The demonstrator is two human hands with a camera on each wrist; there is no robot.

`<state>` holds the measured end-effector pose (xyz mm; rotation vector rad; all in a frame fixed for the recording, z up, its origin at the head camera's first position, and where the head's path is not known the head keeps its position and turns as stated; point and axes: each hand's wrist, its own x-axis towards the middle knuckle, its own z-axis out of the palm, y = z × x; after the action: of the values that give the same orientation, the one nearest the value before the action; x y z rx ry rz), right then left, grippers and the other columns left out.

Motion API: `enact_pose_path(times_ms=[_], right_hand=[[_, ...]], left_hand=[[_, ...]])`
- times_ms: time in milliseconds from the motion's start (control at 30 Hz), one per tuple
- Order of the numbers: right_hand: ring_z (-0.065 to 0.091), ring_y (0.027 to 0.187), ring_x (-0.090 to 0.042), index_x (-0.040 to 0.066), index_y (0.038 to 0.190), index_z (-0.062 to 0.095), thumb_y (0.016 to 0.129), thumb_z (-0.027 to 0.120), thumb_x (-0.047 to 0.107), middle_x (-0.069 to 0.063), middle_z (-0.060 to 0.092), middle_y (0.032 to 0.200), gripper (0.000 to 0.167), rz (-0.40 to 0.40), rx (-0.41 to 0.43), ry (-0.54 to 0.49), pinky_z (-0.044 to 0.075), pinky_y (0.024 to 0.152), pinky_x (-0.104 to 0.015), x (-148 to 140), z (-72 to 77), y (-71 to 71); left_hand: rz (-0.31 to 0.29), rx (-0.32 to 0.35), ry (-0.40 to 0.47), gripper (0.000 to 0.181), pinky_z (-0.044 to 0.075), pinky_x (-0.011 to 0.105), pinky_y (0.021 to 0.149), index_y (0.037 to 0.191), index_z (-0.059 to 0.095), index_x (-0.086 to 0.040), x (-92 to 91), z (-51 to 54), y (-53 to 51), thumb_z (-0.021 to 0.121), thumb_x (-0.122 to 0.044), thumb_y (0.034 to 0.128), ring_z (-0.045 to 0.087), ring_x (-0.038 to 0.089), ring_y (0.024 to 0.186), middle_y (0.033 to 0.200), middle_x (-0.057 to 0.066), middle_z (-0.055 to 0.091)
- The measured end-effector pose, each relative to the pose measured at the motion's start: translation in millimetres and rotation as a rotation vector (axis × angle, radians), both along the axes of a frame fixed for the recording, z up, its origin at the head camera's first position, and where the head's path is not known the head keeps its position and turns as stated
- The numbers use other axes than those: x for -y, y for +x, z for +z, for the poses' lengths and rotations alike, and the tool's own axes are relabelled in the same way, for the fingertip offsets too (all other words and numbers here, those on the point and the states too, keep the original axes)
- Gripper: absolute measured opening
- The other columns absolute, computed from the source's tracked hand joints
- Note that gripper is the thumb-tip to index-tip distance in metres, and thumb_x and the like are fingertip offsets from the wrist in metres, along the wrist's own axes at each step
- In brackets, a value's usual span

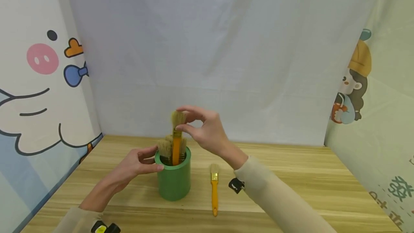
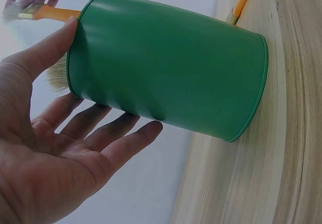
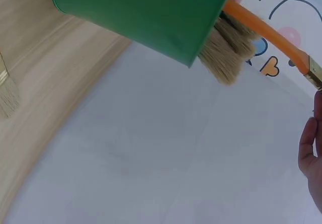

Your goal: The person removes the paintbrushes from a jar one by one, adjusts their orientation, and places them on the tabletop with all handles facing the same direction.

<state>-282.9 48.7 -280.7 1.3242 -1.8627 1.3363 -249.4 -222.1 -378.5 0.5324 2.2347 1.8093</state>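
Observation:
A green cylindrical container [image 1: 174, 184] stands on the table with several bristle brushes [image 1: 164, 148] in it, bristles up. My right hand [image 1: 210, 128] pinches a brush [image 1: 176, 150] near its bristles, its orange handle pointing down into the container's mouth. In the right wrist view that orange handle [image 3: 271, 32] slants out past the rim. My left hand [image 1: 132, 166] is curved around the container's upper left side, thumb at the rim; the left wrist view shows the fingers [image 2: 126, 138] along the green wall [image 2: 171, 63].
Another brush [image 1: 215, 193] with an orange handle lies on the wooden table [image 1: 284, 190], right of the container, bristles toward the back. A pale cloth [image 1: 226, 46] hangs behind the table, with cartoon-printed cloths at left [image 1: 29, 118] and right [image 1: 381, 125].

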Motion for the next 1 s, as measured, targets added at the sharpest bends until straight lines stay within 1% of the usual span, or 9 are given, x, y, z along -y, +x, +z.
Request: enact_pose_path(times_ms=[133, 300, 400, 533, 633, 767, 867, 1000], right_hand=[[0.072, 0.087, -0.015, 0.000, 0.127, 0.073, 0.087, 0.084, -0.005, -0.008, 0.078, 0.095, 0.042, 0.013, -0.012, -0.021, 0.061, 0.085, -0.043, -5.6, 14.0, -2.2], [0.074, 0.085, -0.016, -0.002, 0.127, 0.073, 0.086, 0.084, -0.007, -0.009, 0.078, 0.093, 0.043, 0.009, -0.022, -0.035, 0.060, 0.087, -0.039, -13.1, 29.6, 0.7], [0.074, 0.083, -0.018, -0.003, 0.127, 0.073, 0.085, 0.084, -0.009, -0.009, 0.078, 0.092, 0.044, 0.007, -0.016, -0.046, 0.060, 0.086, -0.037, -19.2, 35.4, 2.1], [0.074, 0.081, -0.019, -0.003, 0.127, 0.072, 0.085, 0.084, -0.010, -0.008, 0.078, 0.090, 0.045, -0.008, 0.010, -0.050, 0.061, 0.085, -0.038, -29.9, 37.4, 2.4], [0.074, 0.080, -0.019, -0.003, 0.127, 0.072, 0.085, 0.084, -0.010, -0.008, 0.077, 0.090, 0.045, -0.034, 0.049, -0.044, 0.061, 0.084, -0.038, -39.8, 34.4, 2.3], [0.074, 0.079, -0.021, -0.002, 0.127, 0.073, 0.085, 0.084, -0.009, -0.008, 0.078, 0.090, 0.044, -0.074, 0.113, -0.031, 0.061, 0.083, -0.038, -53.4, 25.2, 1.2], [0.075, 0.080, -0.022, -0.001, 0.127, 0.074, 0.085, 0.085, -0.007, -0.009, 0.078, 0.091, 0.044, -0.113, 0.169, -0.009, 0.062, 0.082, -0.038, -63.7, 15.3, 0.9], [0.076, 0.082, -0.023, 0.000, 0.128, 0.074, 0.086, 0.085, -0.004, -0.009, 0.079, 0.092, 0.044, -0.165, 0.258, 0.025, 0.063, 0.080, -0.038, -80.1, -2.7, 1.0]], left_hand=[[-0.007, -0.001, 0.007, 0.088, 0.045, 0.054, 0.112, 0.166, 0.026, 0.000, -0.3, 0.2, -0.5, 0.078, -0.019, 0.0978, 0.038, 0.049, 0.146, 0.168, 0.025, 0.028], [-0.001, 0.004, 0.009, 0.089, 0.046, 0.053, 0.112, 0.165, 0.024, 0.002, -0.4, 0.7, -0.7, 0.078, -0.018, 0.0976, 0.038, 0.049, 0.146, 0.168, 0.026, 0.026], [0.005, 0.006, 0.005, 0.089, 0.046, 0.052, 0.112, 0.165, 0.024, 0.002, -0.3, 0.5, -0.7, 0.079, -0.018, 0.0974, 0.038, 0.048, 0.146, 0.168, 0.026, 0.026], [0.012, 0.000, 0.000, 0.090, 0.046, 0.052, 0.112, 0.165, 0.024, 0.003, -0.2, 0.2, -0.4, 0.079, -0.019, 0.0970, 0.038, 0.049, 0.146, 0.167, 0.026, 0.026], [0.013, -0.003, -0.003, 0.091, 0.046, 0.053, 0.112, 0.165, 0.024, 0.003, -0.6, 0.2, 0.0, 0.079, -0.019, 0.0970, 0.038, 0.049, 0.146, 0.168, 0.027, 0.026], [0.010, -0.002, -0.006, 0.090, 0.045, 0.054, 0.112, 0.165, 0.024, 0.003, -1.3, 0.2, 0.6, 0.079, -0.019, 0.0973, 0.038, 0.049, 0.146, 0.168, 0.026, 0.026], [0.011, -0.005, -0.013, 0.091, 0.044, 0.055, 0.113, 0.165, 0.023, 0.004, -1.4, 0.6, 1.0, 0.078, -0.020, 0.0976, 0.038, 0.049, 0.146, 0.168, 0.027, 0.025], [0.019, -0.001, -0.018, 0.091, 0.044, 0.055, 0.113, 0.165, 0.024, 0.003, -2.2, 0.9, 0.4, 0.079, -0.021, 0.0971, 0.038, 0.048, 0.146, 0.168, 0.026, 0.025]])
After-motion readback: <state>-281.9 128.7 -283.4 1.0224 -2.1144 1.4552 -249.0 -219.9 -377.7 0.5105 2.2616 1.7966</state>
